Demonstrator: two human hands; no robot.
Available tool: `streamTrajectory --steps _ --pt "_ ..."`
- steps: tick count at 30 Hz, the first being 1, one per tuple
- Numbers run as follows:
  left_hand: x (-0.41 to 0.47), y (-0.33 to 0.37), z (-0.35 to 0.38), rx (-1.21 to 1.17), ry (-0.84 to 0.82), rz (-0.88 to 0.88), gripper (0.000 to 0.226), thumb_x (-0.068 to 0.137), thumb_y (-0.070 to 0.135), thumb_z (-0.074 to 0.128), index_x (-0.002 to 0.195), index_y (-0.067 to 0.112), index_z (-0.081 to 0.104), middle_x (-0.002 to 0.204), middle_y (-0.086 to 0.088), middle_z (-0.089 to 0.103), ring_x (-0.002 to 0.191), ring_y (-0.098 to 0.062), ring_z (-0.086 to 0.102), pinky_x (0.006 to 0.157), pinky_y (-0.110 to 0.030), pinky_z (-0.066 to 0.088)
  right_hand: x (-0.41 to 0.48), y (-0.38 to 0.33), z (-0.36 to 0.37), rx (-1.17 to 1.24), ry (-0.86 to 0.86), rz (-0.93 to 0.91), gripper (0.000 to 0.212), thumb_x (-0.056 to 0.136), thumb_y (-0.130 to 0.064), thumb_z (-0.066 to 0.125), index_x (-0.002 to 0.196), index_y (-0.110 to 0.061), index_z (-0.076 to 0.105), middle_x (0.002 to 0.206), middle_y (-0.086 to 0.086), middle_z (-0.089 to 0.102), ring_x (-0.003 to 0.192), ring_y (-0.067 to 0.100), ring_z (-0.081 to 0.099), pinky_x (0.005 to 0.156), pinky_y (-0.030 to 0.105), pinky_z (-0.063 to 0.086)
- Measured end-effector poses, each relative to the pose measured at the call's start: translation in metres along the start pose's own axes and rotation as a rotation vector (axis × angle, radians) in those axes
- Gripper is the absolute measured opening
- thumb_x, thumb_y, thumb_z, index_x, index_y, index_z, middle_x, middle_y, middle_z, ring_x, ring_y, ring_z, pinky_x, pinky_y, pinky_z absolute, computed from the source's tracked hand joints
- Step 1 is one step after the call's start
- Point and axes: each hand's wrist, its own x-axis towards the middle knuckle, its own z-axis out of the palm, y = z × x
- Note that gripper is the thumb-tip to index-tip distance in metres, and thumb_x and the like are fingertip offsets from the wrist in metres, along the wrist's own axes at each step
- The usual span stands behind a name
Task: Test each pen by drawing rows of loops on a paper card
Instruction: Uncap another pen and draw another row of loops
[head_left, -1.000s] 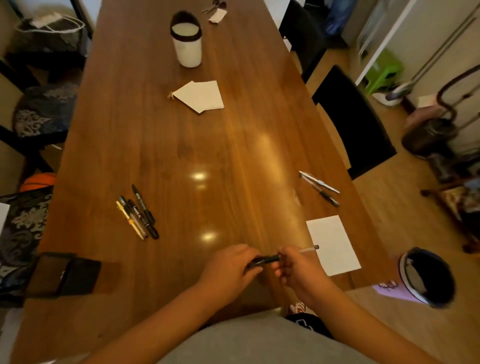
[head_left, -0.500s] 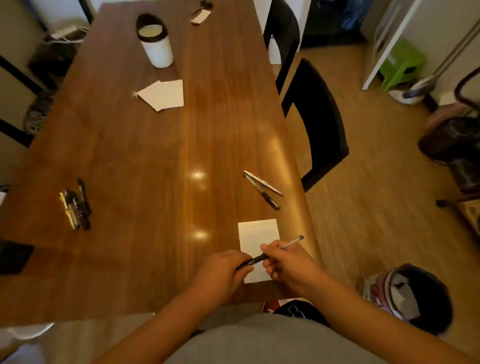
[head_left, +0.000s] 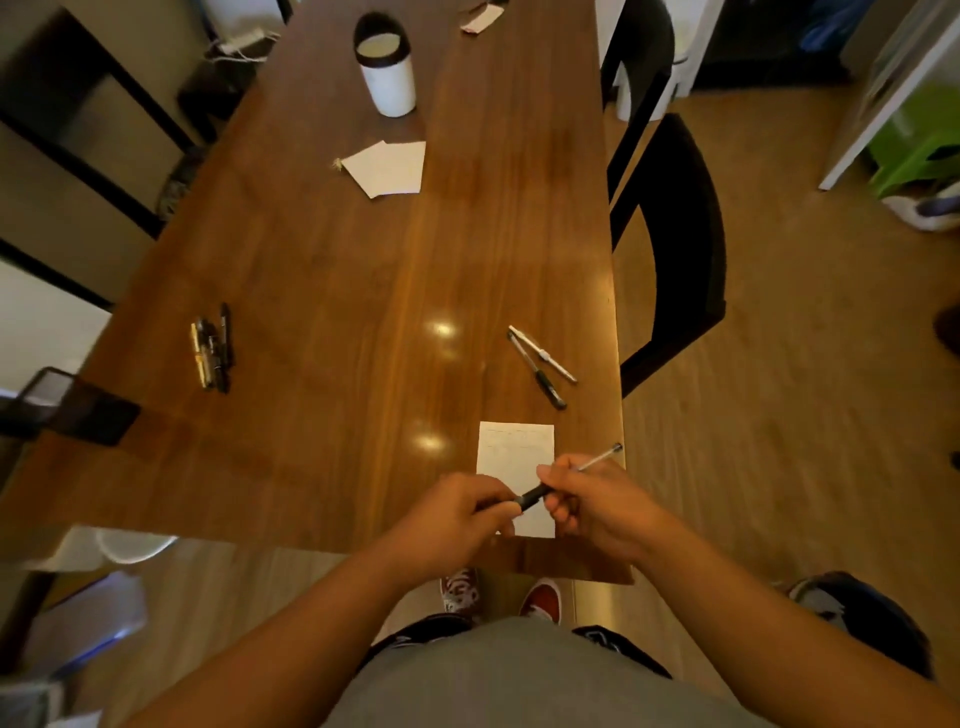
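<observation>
Where L grip (head_left: 457, 514), R grip (head_left: 597, 506) meet, pen (head_left: 532, 496) held.

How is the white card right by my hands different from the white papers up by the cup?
The card is one sheet, square to the table edge; the papers are overlapping sheets turned askew. The card bears faint marks near its top; the papers look blank. The card is partly hidden by the left hand and right hand, both gripping a pen; the papers lie uncovered. Both are white and flat on the table.
</observation>
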Motion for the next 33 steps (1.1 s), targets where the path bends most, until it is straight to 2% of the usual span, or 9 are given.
streamTrajectory --steps 5,9,12,14,17,22,25,28,33 --pt "-0.011 -0.025 -0.029 -0.192 0.065 -0.088 0.022 0.097 0.027 0.054 0.085 0.027 0.071 0.077 0.004 0.071 0.061 -0.005 0.059 0.059 -0.018 0.049 -0.001 -0.005 -0.055 0.347 0.153 -0.009 0.01 0.084 -0.021 0.069 0.085 -0.014 0.062 0.062 0.002 0.056 0.05 0.009 0.05 0.042 0.018 0.041" --pt "-0.022 -0.068 -0.046 -0.101 0.178 -0.185 0.025 0.099 0.026 0.052 0.081 0.023 0.068 0.071 0.004 0.068 0.058 -0.004 0.057 0.061 -0.027 0.048 0.002 -0.003 -0.083 0.217 0.269 -0.009 0.011 0.089 -0.022 0.067 0.086 -0.013 0.061 0.063 0.004 0.058 0.051 0.01 0.053 0.044 0.02 0.045" --pt "-0.019 -0.084 -0.042 -0.067 0.216 -0.235 0.02 0.099 0.028 0.049 0.089 0.025 0.066 0.079 0.001 0.069 0.065 -0.007 0.062 0.065 -0.032 0.052 0.01 0.004 -0.071 0.141 0.3 0.005 0.012 0.092 -0.024 0.065 0.089 -0.011 0.065 0.066 0.005 0.063 0.055 0.012 0.058 0.05 0.023 0.05" --pt "-0.016 -0.087 -0.035 0.046 0.202 -0.232 0.016 0.1 0.032 0.047 0.094 0.028 0.062 0.082 0.003 0.068 0.068 -0.005 0.061 0.06 -0.027 0.051 0.015 0.009 -0.056 0.055 0.361 -0.003 0.015 0.092 -0.026 0.065 0.09 -0.011 0.067 0.065 0.003 0.064 0.056 0.013 0.059 0.052 0.024 0.051" --pt "-0.01 -0.082 -0.02 0.333 0.105 -0.118 0.016 0.1 0.038 0.044 0.096 0.031 0.057 0.085 0.011 0.06 0.072 -0.002 0.055 0.06 -0.018 0.04 0.024 0.018 -0.03 -0.158 0.463 -0.067 0.015 0.092 -0.028 0.066 0.087 -0.014 0.069 0.066 0.002 0.066 0.057 0.012 0.06 0.052 0.021 0.051" --pt "0.01 -0.073 0.008 0.628 -0.011 0.173 0.026 0.102 0.036 0.04 0.116 0.022 0.057 0.119 0.003 0.057 0.11 -0.015 0.053 0.089 -0.027 0.045 0.044 0.023 0.015 -0.416 0.489 -0.217 0.01 0.096 -0.027 0.059 0.089 -0.027 0.066 0.079 -0.006 0.07 0.067 0.008 0.068 0.052 0.013 0.048" --pt "0.022 -0.074 0.013 0.755 -0.042 0.255 0.035 0.102 0.033 0.04 0.131 0.016 0.053 0.148 -0.002 0.042 0.135 -0.02 0.039 0.108 -0.035 0.038 0.053 0.022 0.03 -0.534 0.456 -0.303 0.013 0.094 -0.023 0.061 0.084 -0.032 0.061 0.083 -0.014 0.067 0.071 0.007 0.067 0.057 0.013 0.047" --pt "0.031 -0.079 0.011 0.835 -0.092 0.306 0.039 0.103 0.031 0.04 0.137 0.014 0.048 0.152 -0.004 0.038 0.137 -0.021 0.036 0.109 -0.036 0.037 0.06 0.022 0.037 -0.617 0.47 -0.311 0.015 0.09 -0.025 0.066 0.083 -0.034 0.058 0.084 -0.028 0.056 0.076 -0.002 0.057 0.058 0.008 0.04" --pt "0.035 -0.086 0.011 0.867 -0.138 0.341 0.039 0.103 0.029 0.041 0.138 0.013 0.048 0.149 -0.006 0.042 0.133 -0.023 0.04 0.103 -0.039 0.042 0.067 0.026 0.039 -0.677 0.448 -0.321 0.011 0.091 -0.023 0.066 0.087 -0.032 0.059 0.085 -0.023 0.058 0.079 0.003 0.057 0.059 0.006 0.038"
